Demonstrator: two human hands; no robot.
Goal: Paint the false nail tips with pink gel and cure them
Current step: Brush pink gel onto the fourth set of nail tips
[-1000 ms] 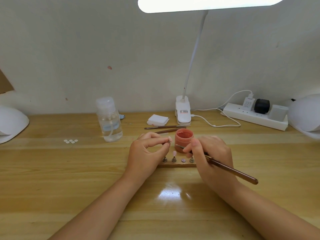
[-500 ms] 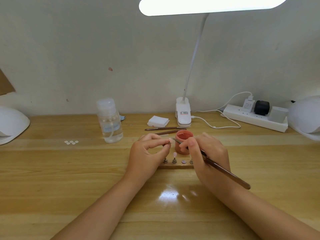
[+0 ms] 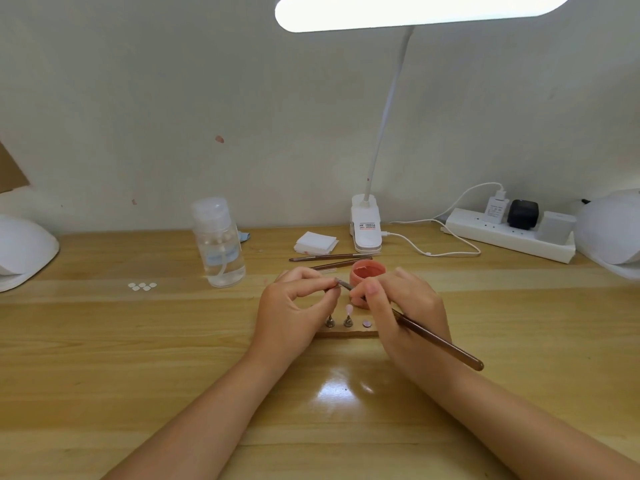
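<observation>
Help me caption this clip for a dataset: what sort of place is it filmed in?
Probably a home or small-studio nail-art desk: a light wooden tabletop against a plain wall, with an open pink gel pot, a wooden strip of nail-tip stands, and white dome-shaped curing lamps at both edges.

Wooden table (image 3: 104,358): clear bottle (image 3: 219,242), stack of white pads (image 3: 316,243), clip-on desk lamp (image 3: 366,230), power strip (image 3: 509,233) with plugs, white cable (image 3: 429,244)
</observation>
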